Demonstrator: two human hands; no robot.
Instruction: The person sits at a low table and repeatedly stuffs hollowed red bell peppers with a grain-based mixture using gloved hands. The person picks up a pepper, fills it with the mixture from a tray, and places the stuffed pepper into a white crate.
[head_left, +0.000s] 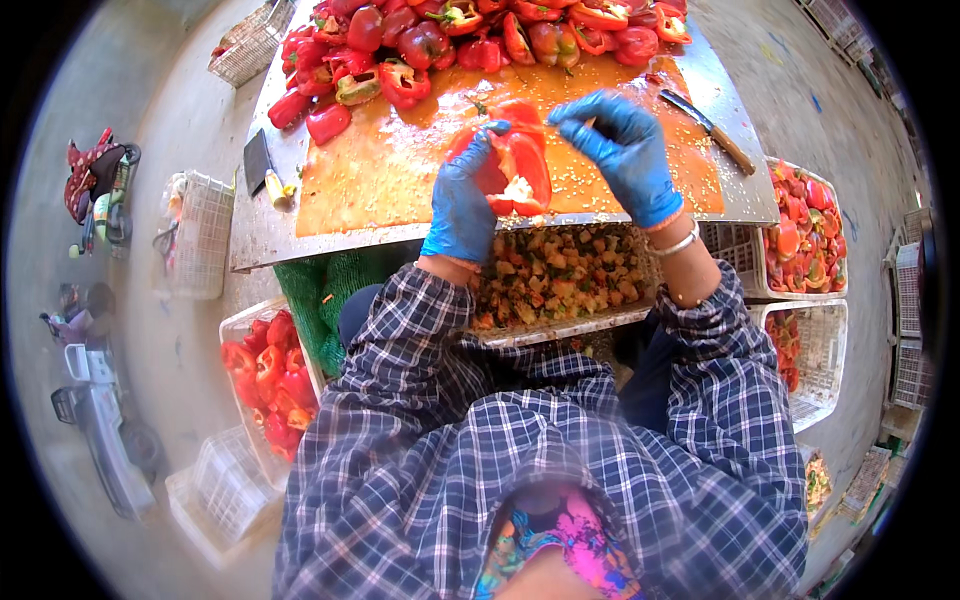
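Note:
My left hand (466, 195), in a blue glove, grips an opened red bell pepper (531, 169) over the near edge of the table. Pale core and seeds show inside the pepper, and its far part lies under my left thumb. To its right, my right hand (626, 150), also gloved in blue, is raised with bent fingers. The fingertips are blurred, so I cannot tell whether they pinch something small. Below them an orange cutting mat (390, 176) is strewn with pale seeds. Across its far side spreads a heap of red bell peppers (427, 45), some whole, some cut.
A wood-handled knife (709, 131) lies right, a cleaver (259, 165) left, on the metal table (255, 244). Under the table edge a crate holds pepper cores (570, 277). Crates of red peppers (274, 375) and cut peppers (806, 229) flank me. A ride-on toy (105, 420) stands left.

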